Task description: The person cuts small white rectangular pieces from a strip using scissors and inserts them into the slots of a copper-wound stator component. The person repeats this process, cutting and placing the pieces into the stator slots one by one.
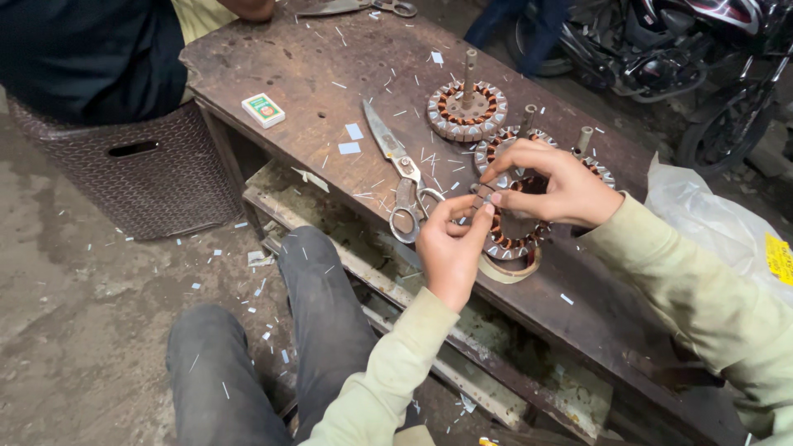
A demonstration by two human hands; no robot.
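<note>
Here the left hand (450,248) pinches a small pale slip between thumb and forefinger, right at the edge of the motor winding (514,231) that sits on the desk (314,74) in front of the person. The right hand (549,183) lies over the top of that winding, fingers curled and pressing on its rim, the fingertips meeting the left ones at the slip. Doing this well probably means keeping the winding steady with the right hand and the slip straight, so it does not buckle against the copper wire. Just left of the hands lie scissors (401,177); two more windings (467,107) stand beyond, and paper scraps are scattered around.
</note>
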